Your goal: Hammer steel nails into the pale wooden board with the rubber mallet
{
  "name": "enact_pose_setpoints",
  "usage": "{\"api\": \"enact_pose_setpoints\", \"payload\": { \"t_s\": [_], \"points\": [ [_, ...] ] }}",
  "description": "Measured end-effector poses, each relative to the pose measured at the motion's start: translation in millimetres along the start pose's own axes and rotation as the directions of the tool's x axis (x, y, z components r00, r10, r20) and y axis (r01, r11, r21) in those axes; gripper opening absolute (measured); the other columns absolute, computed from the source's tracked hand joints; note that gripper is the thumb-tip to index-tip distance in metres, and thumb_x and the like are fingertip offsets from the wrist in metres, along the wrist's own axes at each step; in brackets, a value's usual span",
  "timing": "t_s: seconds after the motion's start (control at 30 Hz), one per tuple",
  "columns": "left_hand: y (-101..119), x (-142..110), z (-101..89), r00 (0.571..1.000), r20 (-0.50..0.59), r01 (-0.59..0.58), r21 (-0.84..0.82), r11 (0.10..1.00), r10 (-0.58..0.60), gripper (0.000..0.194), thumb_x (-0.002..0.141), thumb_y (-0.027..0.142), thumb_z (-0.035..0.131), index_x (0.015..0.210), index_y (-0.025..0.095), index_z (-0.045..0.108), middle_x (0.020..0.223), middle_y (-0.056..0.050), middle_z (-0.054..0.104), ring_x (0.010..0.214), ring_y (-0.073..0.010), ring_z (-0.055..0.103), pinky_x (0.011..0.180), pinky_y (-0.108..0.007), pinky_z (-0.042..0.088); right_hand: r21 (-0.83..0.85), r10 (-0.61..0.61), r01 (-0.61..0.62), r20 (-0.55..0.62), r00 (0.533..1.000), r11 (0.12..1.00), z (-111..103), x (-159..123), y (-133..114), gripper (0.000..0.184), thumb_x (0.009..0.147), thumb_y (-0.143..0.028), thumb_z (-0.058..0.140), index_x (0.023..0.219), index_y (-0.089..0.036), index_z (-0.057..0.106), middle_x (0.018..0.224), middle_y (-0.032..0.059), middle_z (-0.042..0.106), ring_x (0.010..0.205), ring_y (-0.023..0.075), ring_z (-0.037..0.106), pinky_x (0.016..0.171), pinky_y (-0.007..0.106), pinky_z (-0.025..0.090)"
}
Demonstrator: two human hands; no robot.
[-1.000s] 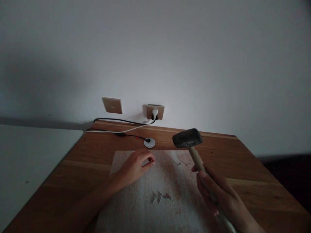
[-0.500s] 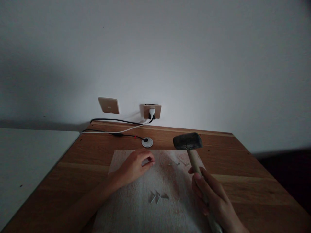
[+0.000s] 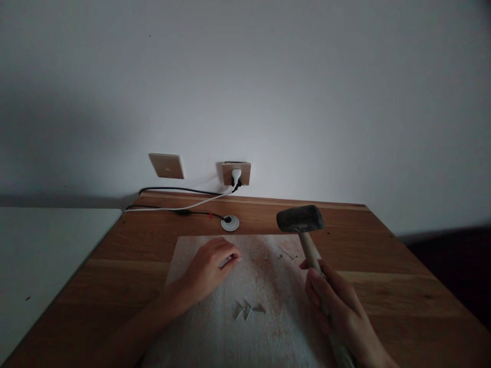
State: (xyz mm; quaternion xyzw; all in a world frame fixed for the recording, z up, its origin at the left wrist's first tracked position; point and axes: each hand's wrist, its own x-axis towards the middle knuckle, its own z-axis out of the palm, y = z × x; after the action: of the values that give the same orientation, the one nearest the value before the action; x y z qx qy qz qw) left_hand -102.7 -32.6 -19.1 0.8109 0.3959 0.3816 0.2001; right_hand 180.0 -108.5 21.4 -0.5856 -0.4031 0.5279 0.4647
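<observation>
mallet (image 3: 299,219) sits right of centre in the frame, its dark head blocking part of the table behind, its pale handle wrapped firmly in the right hand (image 3: 341,301), which covers much of the shaft. a pale wall (image 3: 268,92) fills the upper half; below it spreads the wooden table (image 3: 383,306), with a white surface (image 3: 46,266) cut off at the left edge and a dark area (image 3: 460,276) at lower right too dim to make out. the board (image 3: 207,327) lies at lower centre, its near edge out of frame. over its upper left the left hand (image 3: 215,260) curls, thumb and fingertips pinched narrow; whether they hold something, i cannot tell. beyond the board are a blank plate (image 3: 166,166), a socket (image 3: 226,174) with a white plug (image 3: 236,176), a white cable (image 3: 172,208) and a round grommet (image 3: 233,225). loose nails (image 3: 247,309) lie at lower centre; small metal bits (image 3: 280,256) near the board's far edge are hard to make out.
</observation>
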Motion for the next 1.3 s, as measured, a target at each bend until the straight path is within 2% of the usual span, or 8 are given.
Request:
{"api": "enact_pose_setpoints", "payload": {
  "t_s": [0.1,0.37,0.63,0.73,0.83,0.97,1.13,1.3],
  "points": [
    [-2,0,1.4,0.999,-0.002,-0.04,0.038,0.998,0.04,0.015,0.097,0.009,0.07,0.088,0.021,0.071,0.084,-0.001,0.076,0.081,-0.0181,0.072,0.079,-0.03,0.055,-0.019,-0.018,0.018,0.018,1.0,1.0,2,-2,-2,0.05,0.092,-0.068,0.075,0.11,-0.022,0.065,0.063,-0.011,0.046,0.041,0.0037,0.035,0.035,0.013,0.033],
    [-1,2,-0.1,0.998,0.019,-0.059,0.05,0.997,0.058,0.014,0.099,0.012,0.071,0.088,0.021,0.072,0.087,-0.003,0.075,0.083,-0.0181,0.07,0.078,-0.029,0.055,-0.047,-0.023,0.026,0.062,0.998,0.999,-3,3,6,0.054,0.093,-0.072,0.07,0.111,-0.022,0.065,0.062,-0.0107,0.045,0.039,0.0038,0.037,0.034,0.014,0.033],
    [0,4,1.0,0.999,0.024,-0.037,0.036,0.999,0.036,0.014,0.098,0.01,0.072,0.088,0.02,0.071,0.086,-0.002,0.074,0.082,-0.0173,0.069,0.077,-0.028,0.053,0.004,-0.025,0.025,0.037,0.999,1.0,-1,-2,4,0.052,0.093,-0.069,0.073,0.112,-0.021,0.067,0.063,-0.011,0.044,0.041,0.004,0.035,0.035,0.013,0.033],
    [0,4,1.5,0.999,0.032,-0.03,0.042,0.999,0.029,0.015,0.098,0.011,0.071,0.087,0.021,0.071,0.084,-0.002,0.074,0.081,-0.0174,0.069,0.078,-0.028,0.053,-0.016,-0.018,0.019,0.017,1.0,1.0,0,-2,3,0.053,0.092,-0.071,0.072,0.11,-0.021,0.068,0.063,-0.0106,0.044,0.041,0.0045,0.034,0.035,0.014,0.033],
    [-1,4,1.3,0.998,0.034,-0.05,0.046,0.998,0.048,0.014,0.099,0.013,0.07,0.087,0.02,0.071,0.084,-0.002,0.074,0.081,-0.0178,0.069,0.078,-0.029,0.054,-0.053,-0.017,0.02,0.046,0.999,0.998,-3,1,5,0.057,0.09,-0.074,0.071,0.111,-0.022,0.067,0.062,-0.0104,0.044,0.041,0.0058,0.035,0.033,0.016,0.033],
    [-1,5,1.1,0.998,0.034,-0.057,0.058,0.997,0.055,0.015,0.1,0.015,0.07,0.087,0.021,0.07,0.084,-0.002,0.073,0.081,-0.018,0.069,0.078,-0.029,0.053,-0.048,-0.038,0.042,0.074,0.997,0.998,-4,2,8,0.053,0.092,-0.072,0.071,0.11,-0.022,0.066,0.061,-0.0107,0.045,0.039,0.0046,0.034,0.033,0.015,0.032],
    [-1,5,3.0,0.997,0.05,-0.056,0.056,0.997,0.053,0.014,0.097,0.01,0.073,0.087,0.02,0.07,0.085,-0.002,0.073,0.083,-0.0185,0.069,0.079,-0.029,0.053,0.0,-0.01,0.01,0.079,0.997,1.0,1,-2,5,0.049,0.095,-0.067,0.071,0.114,-0.023,0.064,0.062,-0.0113,0.046,0.039,0.0039,0.035,0.035,0.013,0.032],
    [2,6,2.9,0.998,0.059,-0.03,0.043,0.999,0.028,0.017,0.093,0.005,0.074,0.087,0.02,0.069,0.086,-0.002,0.073,0.083,-0.0182,0.069,0.078,-0.028,0.053,-0.147,-0.023,0.035,0.079,0.997,0.989,5,-8,-3,0.053,0.093,-0.072,0.069,0.11,-0.022,0.066,0.062,-0.0105,0.045,0.043,0.0056,0.035,0.036,0.015,0.031]
  ]
}}
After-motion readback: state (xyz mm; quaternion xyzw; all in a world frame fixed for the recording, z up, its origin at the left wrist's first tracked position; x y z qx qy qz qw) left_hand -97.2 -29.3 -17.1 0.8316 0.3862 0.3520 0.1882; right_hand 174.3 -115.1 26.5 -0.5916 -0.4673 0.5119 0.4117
